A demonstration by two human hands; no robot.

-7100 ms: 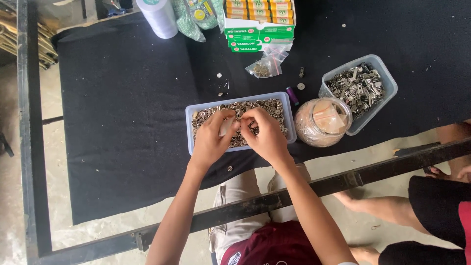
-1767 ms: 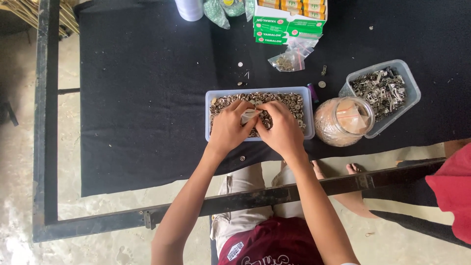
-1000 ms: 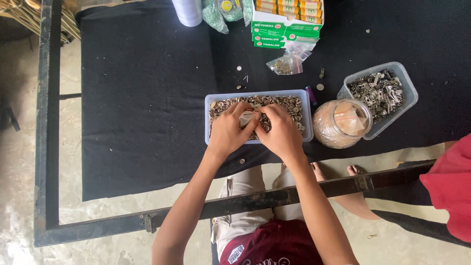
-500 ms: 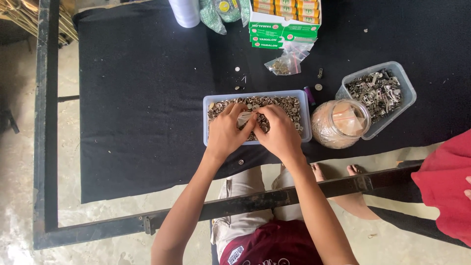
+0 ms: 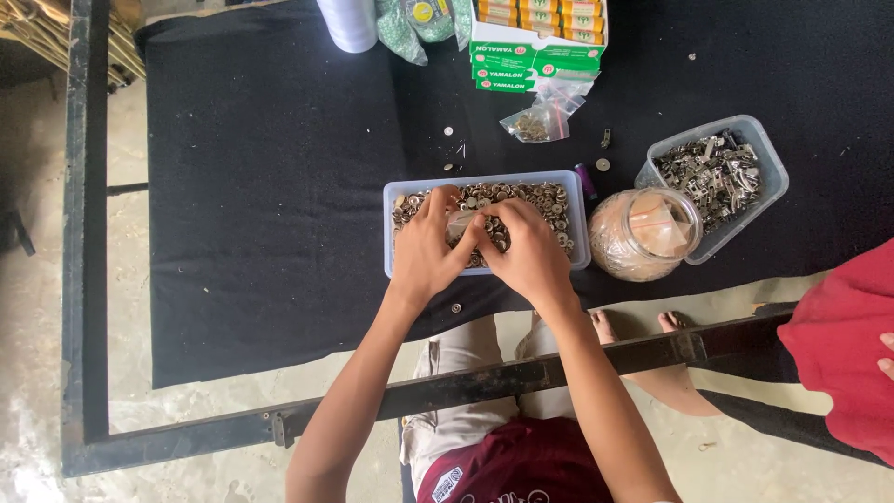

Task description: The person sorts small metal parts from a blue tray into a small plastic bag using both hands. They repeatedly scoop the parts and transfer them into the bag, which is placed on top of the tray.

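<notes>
A clear rectangular tray (image 5: 579,219) full of small round metal snaps stands on the black cloth (image 5: 270,205). Both my hands are over its near half. My left hand (image 5: 428,251) and my right hand (image 5: 533,256) meet fingertip to fingertip, pinching a small pale clear bag (image 5: 460,224) just above the snaps. My forearms reach in across the metal frame bar (image 5: 652,352). The bag's contents are hidden by my fingers.
Right of the tray stand a round clear jar (image 5: 644,235) of tan pieces and a clear tub (image 5: 719,175) of silver metal parts. Behind are a small parts bag (image 5: 538,119), green and orange boxes (image 5: 535,42) and a white roll (image 5: 348,23). Another person in red (image 5: 838,340) is at the right edge.
My hands have stayed together over the tray, with only small finger movements. The person in red has come further into view at the right.
</notes>
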